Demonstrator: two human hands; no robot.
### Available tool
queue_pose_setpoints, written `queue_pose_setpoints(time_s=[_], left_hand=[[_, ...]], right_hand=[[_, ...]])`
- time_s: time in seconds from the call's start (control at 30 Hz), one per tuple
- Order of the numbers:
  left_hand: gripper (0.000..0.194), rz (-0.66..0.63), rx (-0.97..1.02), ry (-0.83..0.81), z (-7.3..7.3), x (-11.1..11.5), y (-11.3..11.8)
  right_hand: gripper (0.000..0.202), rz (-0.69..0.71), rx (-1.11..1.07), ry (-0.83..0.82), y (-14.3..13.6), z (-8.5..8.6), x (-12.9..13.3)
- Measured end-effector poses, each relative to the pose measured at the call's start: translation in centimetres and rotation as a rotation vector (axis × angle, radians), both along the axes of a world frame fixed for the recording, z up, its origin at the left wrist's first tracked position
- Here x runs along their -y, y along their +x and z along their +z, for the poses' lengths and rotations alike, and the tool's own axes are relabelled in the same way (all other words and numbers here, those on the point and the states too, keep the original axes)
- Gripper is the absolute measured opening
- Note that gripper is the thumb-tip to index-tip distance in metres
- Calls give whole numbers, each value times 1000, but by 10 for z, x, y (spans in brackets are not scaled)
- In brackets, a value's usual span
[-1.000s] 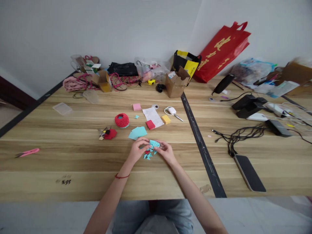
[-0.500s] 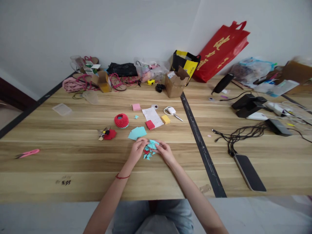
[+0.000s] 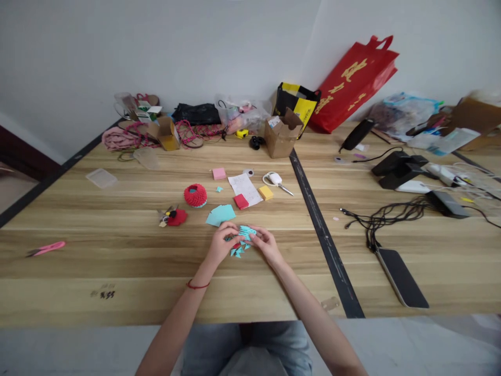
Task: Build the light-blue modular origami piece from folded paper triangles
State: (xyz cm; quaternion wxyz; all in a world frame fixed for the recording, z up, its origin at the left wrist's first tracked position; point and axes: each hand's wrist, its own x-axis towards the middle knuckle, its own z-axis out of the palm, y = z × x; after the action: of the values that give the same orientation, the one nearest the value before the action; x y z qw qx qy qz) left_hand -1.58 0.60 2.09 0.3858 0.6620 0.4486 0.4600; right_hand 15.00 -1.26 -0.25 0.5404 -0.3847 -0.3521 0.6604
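Above the loose paper, my right hand (image 3: 267, 245) is closed on the right side of a light-blue folded-paper assembly (image 3: 246, 231), made of stacked pointed pieces. My left hand (image 3: 224, 244) meets its left edge with bent fingers and thumb; any small piece between them is hidden. Several loose blue folded-paper triangles (image 3: 237, 252) lie beneath, with a bit of red paper among them. Just beyond my left hand rests a stack of light-blue paper sheets (image 3: 221, 214). A round red folded-paper bowl (image 3: 195, 195) with a blue base stands farther left.
Pink (image 3: 219, 173), red (image 3: 241, 201) and yellow paper pads (image 3: 265, 193) surround a white sheet (image 3: 246, 187). White-handled scissors (image 3: 276, 180) lie beyond, pink snips (image 3: 46, 249) far left. Right of a black strip (image 3: 321, 224) are cables (image 3: 391, 216) and a black-topped slab (image 3: 402, 277). Boxes and bags line the wall.
My left thumb has moved lower and away from the fingertips, at the assembly's left edge. My right hand keeps its hold, and the assembly has barely shifted.
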Motion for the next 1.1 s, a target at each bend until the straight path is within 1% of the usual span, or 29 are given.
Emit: queue_pose_setpoints(time_s=[0.1, 0.23, 0.27, 0.4, 0.47, 0.57, 0.67, 0.77, 0.87, 1.1], left_hand=[[29, 22, -10, 11, 1, 1, 0], [44, -11, 48, -3, 5, 0, -3], [44, -23, 51, -1, 5, 0, -5], [24, -29, 0, 38, 5, -2, -7], [18, -28, -6, 51, 4, -3, -6], [17, -9, 4, 51, 2, -3, -5], [17, 17, 12, 56, 2, -2, -4], [15, -8, 4, 60, 1, -1, -3], [17, -34, -25, 62, 1, 0, -2], [12, -3, -44, 115, -1, 3, 1]], right_hand=[[39, 36, -10, -43, -1, 0, -1], [35, 89, -80, -83, 0, 2, -3], [34, 92, -101, -90, 1, 3, -3], [34, 111, -156, -121, 4, 6, -4], [34, 127, -168, -120, 5, 7, -3], [36, 156, -164, -120, 4, 7, -2], [38, 145, -175, -125, 2, 6, -1], [37, 117, -198, -120, 1, 6, -1], [31, 113, -206, -124, 2, 6, -1], [30, 133, -226, -149, 3, 5, -1]])
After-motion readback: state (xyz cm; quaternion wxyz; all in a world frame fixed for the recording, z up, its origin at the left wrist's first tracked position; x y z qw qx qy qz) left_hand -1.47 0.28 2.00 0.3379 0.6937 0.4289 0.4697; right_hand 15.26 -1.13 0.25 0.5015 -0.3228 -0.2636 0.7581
